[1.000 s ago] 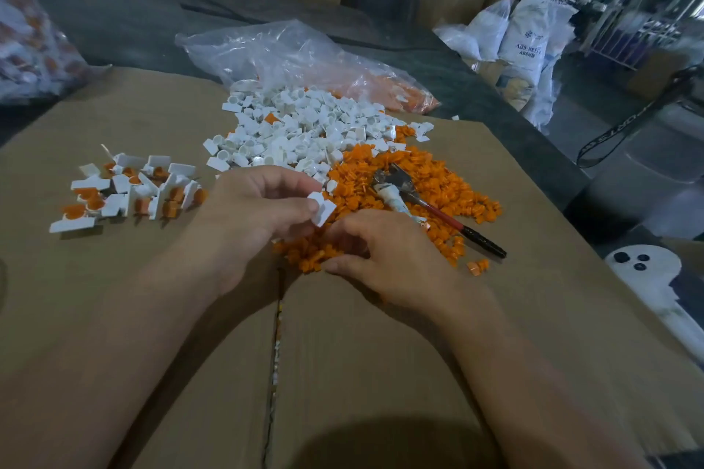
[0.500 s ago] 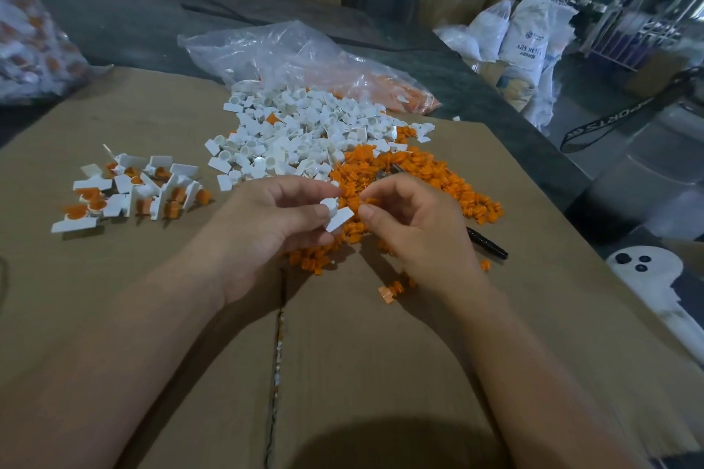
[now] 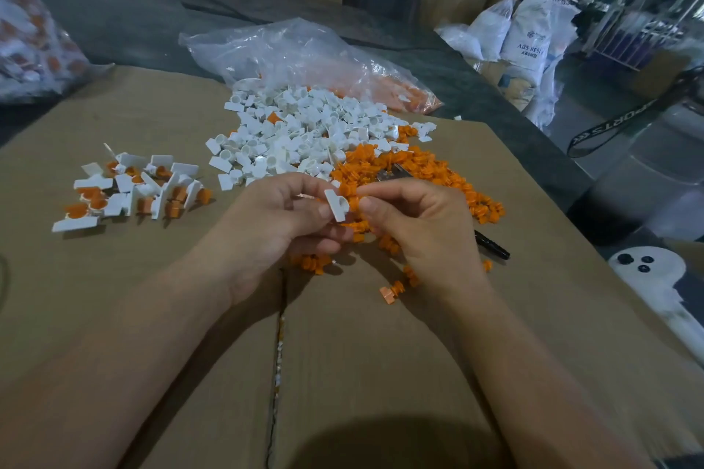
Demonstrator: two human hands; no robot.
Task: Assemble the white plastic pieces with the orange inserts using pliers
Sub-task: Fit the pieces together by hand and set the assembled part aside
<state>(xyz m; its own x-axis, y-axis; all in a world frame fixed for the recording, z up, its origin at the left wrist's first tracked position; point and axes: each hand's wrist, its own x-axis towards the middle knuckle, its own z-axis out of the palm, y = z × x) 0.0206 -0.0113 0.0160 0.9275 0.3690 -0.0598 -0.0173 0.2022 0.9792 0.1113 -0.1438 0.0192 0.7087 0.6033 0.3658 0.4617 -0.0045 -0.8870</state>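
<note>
My left hand point(image 3: 282, 217) pinches a white plastic piece point(image 3: 336, 205) between thumb and fingers, just above the cardboard. My right hand point(image 3: 415, 225) meets it from the right, its fingertips pinching an orange insert point(image 3: 354, 203) against the white piece's round socket. Behind the hands lie a pile of white pieces point(image 3: 304, 133) and a pile of orange inserts point(image 3: 419, 175). The pliers point(image 3: 491, 244) lie on the orange pile, mostly hidden by my right hand; the metal jaws and the black handle tip show.
A group of assembled white-and-orange pieces point(image 3: 129, 190) sits at the left of the cardboard sheet point(image 3: 381, 354). Loose orange inserts point(image 3: 392, 291) lie near my right wrist. A clear plastic bag point(image 3: 304, 57) lies behind the piles. Another bag point(image 3: 26, 38) is far left.
My right hand left the near edge of the orange pile with an insert and rose to the white piece in my left hand. The left hand lifted the piece slightly.
</note>
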